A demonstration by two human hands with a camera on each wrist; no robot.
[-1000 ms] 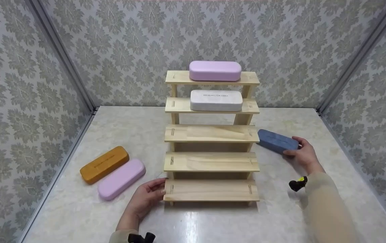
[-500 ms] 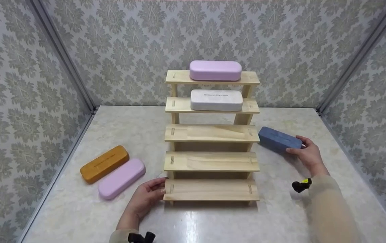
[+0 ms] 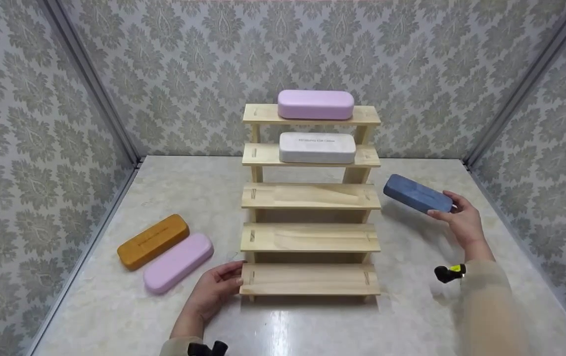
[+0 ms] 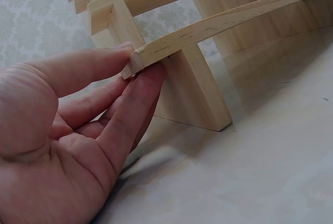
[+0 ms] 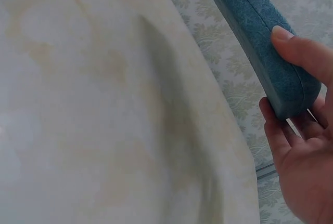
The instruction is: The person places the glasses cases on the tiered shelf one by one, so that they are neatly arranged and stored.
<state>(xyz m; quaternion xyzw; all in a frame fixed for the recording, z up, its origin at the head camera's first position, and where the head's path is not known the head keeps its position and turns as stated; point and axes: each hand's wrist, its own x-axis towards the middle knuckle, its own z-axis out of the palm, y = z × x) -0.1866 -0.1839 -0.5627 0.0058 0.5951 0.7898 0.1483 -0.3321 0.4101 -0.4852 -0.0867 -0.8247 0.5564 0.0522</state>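
My right hand [image 3: 463, 222] grips the near end of a blue glasses case [image 3: 417, 193], thumb on one side and fingers on the other. In the right wrist view the blue case [image 5: 260, 42] is held up off the table, its shadow below. My left hand [image 3: 214, 290] pinches the left end of the lowest board of a wooden stepped rack [image 3: 310, 279]. The left wrist view has the thumb above that board [image 4: 171, 42] and fingers beneath it. On the rack's top step sits a pink glasses case [image 3: 315, 105], and a white glasses case [image 3: 317, 148] lies one step below.
Left of the rack, an orange glasses case [image 3: 153, 242] and another pink glasses case [image 3: 178, 263] lie side by side at a slant on the pale marbled table [image 3: 411, 316]. Patterned wall panels [image 3: 411, 74] enclose the back and both sides.
My right hand has raised the blue glasses case off the table and moved it slightly right, away from the rack. The left hand stays in place on the lowest board.
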